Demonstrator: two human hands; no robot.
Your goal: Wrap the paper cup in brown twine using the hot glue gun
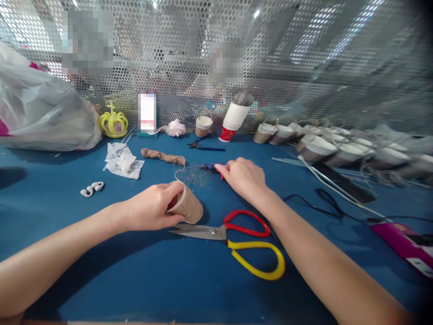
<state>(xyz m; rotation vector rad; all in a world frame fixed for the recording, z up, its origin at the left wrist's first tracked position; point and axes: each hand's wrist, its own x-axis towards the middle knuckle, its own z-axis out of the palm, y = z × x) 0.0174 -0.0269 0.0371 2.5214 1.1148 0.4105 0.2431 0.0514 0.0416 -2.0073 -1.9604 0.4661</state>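
Note:
My left hand (152, 207) is closed on a paper cup (189, 208) covered in brown wrapping, tilted with its mouth toward the hand. A thin strand of twine runs from the cup's rim up to a twisted hank of brown twine (163, 156). My right hand (243, 178) is closed around small pliers (210, 167) with blue and red on the handles; their dark tip points left, and most of the handle is hidden by the fingers. Large scissors (216, 232) with one red and one yellow handle lie partly spread, just below the cup.
Blue-handled cutters (206, 147), crumpled white paper (123, 161) and a white curled piece (92, 188) lie around. Stacked paper cups (235, 118), several wrapped cups (352, 151), a phone (147, 112) and a plastic bag (43, 104) line the back. A black cable (324, 203) crosses the right.

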